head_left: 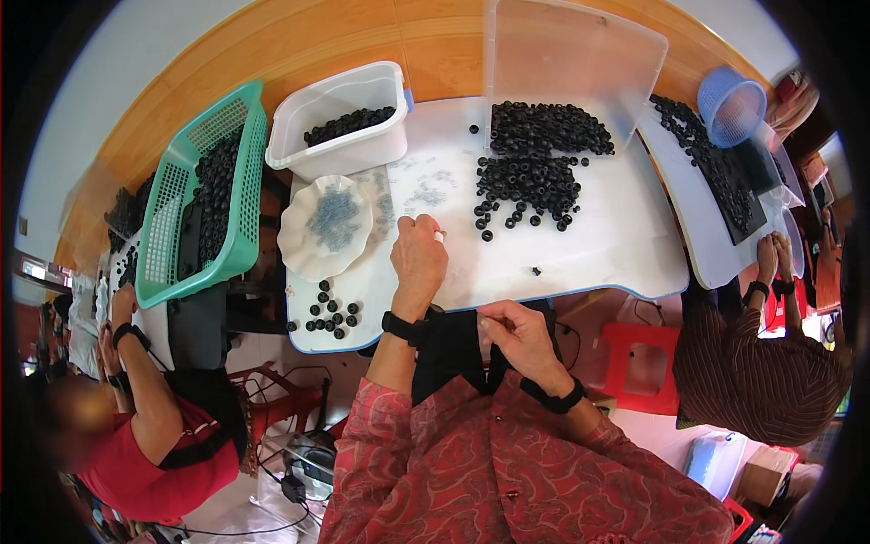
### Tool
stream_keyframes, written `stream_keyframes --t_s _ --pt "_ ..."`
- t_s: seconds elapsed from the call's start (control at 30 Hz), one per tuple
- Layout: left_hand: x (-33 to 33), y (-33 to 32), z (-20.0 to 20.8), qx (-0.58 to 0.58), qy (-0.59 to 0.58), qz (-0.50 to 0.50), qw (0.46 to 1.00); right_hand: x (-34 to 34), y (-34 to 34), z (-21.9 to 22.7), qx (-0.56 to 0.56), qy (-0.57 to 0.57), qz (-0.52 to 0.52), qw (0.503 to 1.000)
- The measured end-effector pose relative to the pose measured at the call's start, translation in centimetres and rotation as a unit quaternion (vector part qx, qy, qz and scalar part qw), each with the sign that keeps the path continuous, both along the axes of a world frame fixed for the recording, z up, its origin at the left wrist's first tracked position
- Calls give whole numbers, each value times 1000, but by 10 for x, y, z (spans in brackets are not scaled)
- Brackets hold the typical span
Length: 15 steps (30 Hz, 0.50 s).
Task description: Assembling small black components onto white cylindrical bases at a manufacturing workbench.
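Observation:
My left hand (420, 258) rests low over the white tabletop (462, 267), its fingers curled closed. A tiny white bit shows by its fingertips; I cannot make out what it is. At the table's front edge, my right hand (523, 337) is pinched, thumb against forefinger, and anything between them is too small to tell. Small bluish clear pieces (430, 189) are scattered beyond my left hand. More of them lie in a scalloped cream plate (304, 249) to its left. Round black parts with holes (526, 186) spread across the table beyond my hands.
A clear bin (575, 54) lies tipped behind the black parts. A white tub (340, 159) and a green basket (249, 195) hold more. Loose black parts (331, 308) sit at the front left. Co-workers sit on both sides; a red stool (639, 363) stands right.

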State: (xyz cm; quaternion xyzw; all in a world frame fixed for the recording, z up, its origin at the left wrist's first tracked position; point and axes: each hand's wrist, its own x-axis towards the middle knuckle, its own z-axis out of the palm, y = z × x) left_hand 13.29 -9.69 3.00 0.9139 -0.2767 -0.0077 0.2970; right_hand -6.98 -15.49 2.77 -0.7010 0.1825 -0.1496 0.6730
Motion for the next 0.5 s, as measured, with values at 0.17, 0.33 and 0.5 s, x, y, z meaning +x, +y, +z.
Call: stream_keyframes --t_s 0.17,0.33,0.5 --pt "2 1 -2 -3 -27 -14 1000 0 2 0 1 16 -7 1000" --pt "3 0 4 17 1 -27 999 -2 1 -2 -11 18 -8 1000" --pt "10 1 1 8 19 -26 999 -3 1 4 -28 30 -9 999"
